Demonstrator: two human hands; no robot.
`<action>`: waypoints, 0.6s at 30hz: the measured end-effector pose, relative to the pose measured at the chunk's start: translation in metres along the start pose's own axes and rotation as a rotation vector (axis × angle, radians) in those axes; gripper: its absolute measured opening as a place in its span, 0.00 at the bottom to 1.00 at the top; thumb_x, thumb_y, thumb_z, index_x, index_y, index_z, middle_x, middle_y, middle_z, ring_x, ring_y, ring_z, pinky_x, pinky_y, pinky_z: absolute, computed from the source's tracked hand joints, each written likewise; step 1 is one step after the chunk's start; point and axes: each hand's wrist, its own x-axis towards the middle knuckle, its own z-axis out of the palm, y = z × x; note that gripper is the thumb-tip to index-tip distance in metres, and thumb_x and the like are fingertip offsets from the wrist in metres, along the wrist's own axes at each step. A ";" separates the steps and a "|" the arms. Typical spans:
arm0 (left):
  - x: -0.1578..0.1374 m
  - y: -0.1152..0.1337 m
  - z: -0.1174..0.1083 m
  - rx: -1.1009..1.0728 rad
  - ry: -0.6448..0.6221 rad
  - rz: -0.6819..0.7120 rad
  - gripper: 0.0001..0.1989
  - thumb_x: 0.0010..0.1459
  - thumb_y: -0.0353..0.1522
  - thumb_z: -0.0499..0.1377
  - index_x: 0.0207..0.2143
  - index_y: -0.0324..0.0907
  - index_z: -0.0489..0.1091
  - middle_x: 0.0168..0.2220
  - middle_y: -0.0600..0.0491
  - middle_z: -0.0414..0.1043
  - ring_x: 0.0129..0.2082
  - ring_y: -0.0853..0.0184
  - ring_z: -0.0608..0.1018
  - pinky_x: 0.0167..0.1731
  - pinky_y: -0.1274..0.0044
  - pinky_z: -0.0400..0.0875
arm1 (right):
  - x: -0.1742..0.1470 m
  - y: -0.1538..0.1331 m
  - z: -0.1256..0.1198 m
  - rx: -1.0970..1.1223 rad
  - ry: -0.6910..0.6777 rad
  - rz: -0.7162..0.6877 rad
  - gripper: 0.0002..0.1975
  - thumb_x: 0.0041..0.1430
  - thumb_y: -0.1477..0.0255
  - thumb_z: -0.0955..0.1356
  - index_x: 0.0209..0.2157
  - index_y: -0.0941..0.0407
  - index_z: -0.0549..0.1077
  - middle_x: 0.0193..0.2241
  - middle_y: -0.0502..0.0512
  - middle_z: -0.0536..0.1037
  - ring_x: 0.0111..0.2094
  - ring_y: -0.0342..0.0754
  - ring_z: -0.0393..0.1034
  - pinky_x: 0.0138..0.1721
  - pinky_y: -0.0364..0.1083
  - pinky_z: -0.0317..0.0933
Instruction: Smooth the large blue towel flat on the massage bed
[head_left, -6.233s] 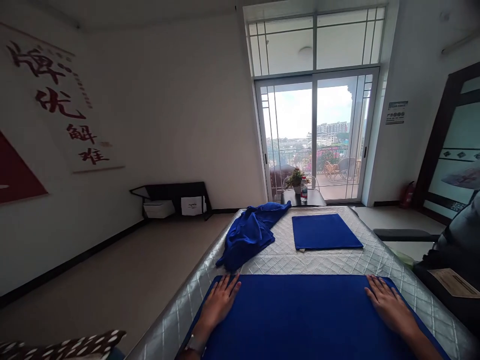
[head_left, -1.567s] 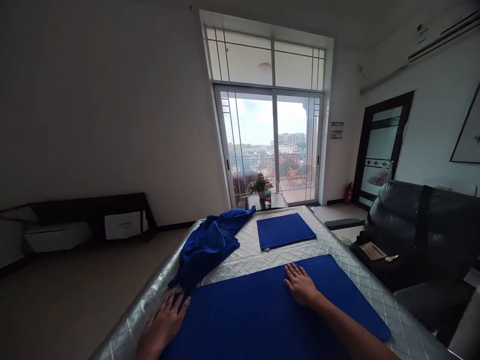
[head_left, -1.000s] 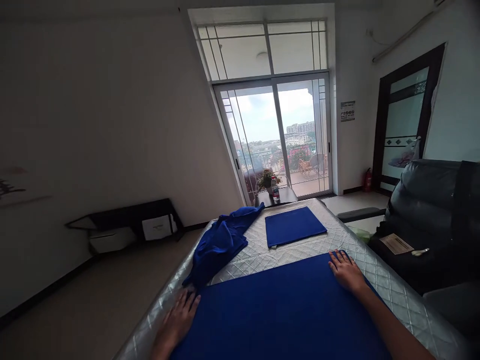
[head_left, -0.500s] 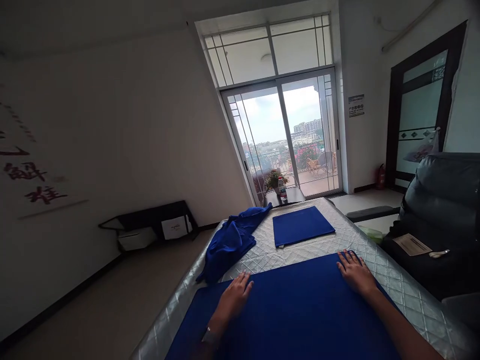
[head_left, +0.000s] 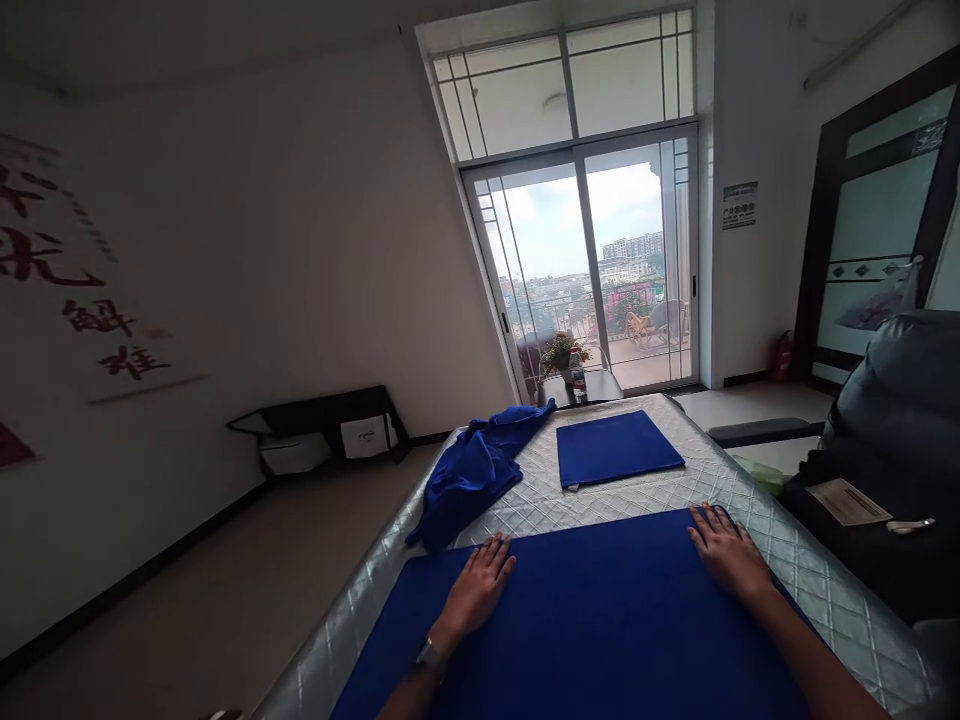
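Observation:
A large blue cloth (head_left: pixel 600 610) lies spread flat over the near part of a quilted mattress (head_left: pixel 540 505). My left hand (head_left: pixel 480 583) rests flat on it near the far left edge, fingers stretched out. Close to the cloth's far right corner, my right hand (head_left: pixel 726 552) also lies palm down with its fingers a little apart. Beyond them, a neatly folded blue cloth (head_left: pixel 619 447) with a small pale tag lies on the mattress. To its left is a crumpled blue cloth (head_left: pixel 474 470), whose near end meets the spread cloth.
Right of the mattress stands a black armchair (head_left: pixel 892 400) with a card (head_left: pixel 849 501) on it. A small table (head_left: pixel 600 386) with a bottle (head_left: pixel 577 375) and plant is past the far end. A black rack (head_left: pixel 330 415) with white boxes stands along the left wall.
The view has turned slightly left, so everything sits farther right. My left hand has shifted slightly forward on the cloth; my right hand stays by the corner.

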 end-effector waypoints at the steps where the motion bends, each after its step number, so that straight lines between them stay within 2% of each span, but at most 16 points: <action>1: -0.007 -0.016 -0.002 0.004 0.006 -0.037 0.30 0.73 0.44 0.38 0.72 0.42 0.49 0.73 0.45 0.48 0.73 0.57 0.51 0.70 0.57 0.50 | 0.001 0.001 0.002 -0.003 0.004 -0.006 0.33 0.68 0.59 0.51 0.71 0.52 0.53 0.73 0.53 0.51 0.72 0.53 0.42 0.70 0.60 0.39; 3: -0.020 -0.043 -0.006 0.008 0.029 -0.120 0.30 0.73 0.43 0.38 0.72 0.42 0.49 0.73 0.46 0.48 0.73 0.57 0.52 0.69 0.57 0.51 | 0.002 0.006 0.008 -0.010 0.021 -0.023 0.34 0.67 0.59 0.51 0.71 0.52 0.53 0.73 0.53 0.51 0.73 0.53 0.42 0.70 0.59 0.39; 5: -0.029 -0.057 -0.007 0.009 0.069 -0.186 0.30 0.73 0.44 0.38 0.72 0.44 0.49 0.73 0.46 0.49 0.73 0.57 0.53 0.69 0.58 0.51 | 0.004 0.012 0.015 -0.018 0.044 -0.047 0.34 0.67 0.60 0.51 0.71 0.53 0.55 0.73 0.53 0.51 0.73 0.53 0.42 0.70 0.59 0.39; 10: -0.031 -0.058 -0.006 0.010 0.135 -0.215 0.31 0.72 0.47 0.42 0.71 0.45 0.53 0.72 0.45 0.53 0.72 0.56 0.55 0.69 0.58 0.52 | 0.008 0.022 0.024 -0.038 0.046 -0.075 0.35 0.66 0.60 0.50 0.70 0.54 0.55 0.73 0.54 0.49 0.73 0.52 0.42 0.70 0.58 0.40; 14: -0.035 -0.067 -0.011 -0.012 0.076 -0.244 0.30 0.72 0.47 0.40 0.71 0.46 0.52 0.73 0.47 0.51 0.72 0.59 0.54 0.70 0.61 0.49 | 0.007 0.019 0.014 -0.035 0.028 -0.070 0.35 0.66 0.58 0.50 0.71 0.55 0.53 0.73 0.55 0.50 0.72 0.53 0.43 0.69 0.59 0.41; 18: -0.052 -0.095 -0.018 -0.035 0.068 -0.313 0.32 0.72 0.47 0.41 0.71 0.42 0.52 0.72 0.42 0.54 0.72 0.54 0.55 0.69 0.58 0.48 | 0.002 0.009 -0.005 -0.059 -0.029 -0.060 0.36 0.66 0.58 0.47 0.72 0.56 0.52 0.73 0.57 0.49 0.72 0.53 0.43 0.69 0.59 0.42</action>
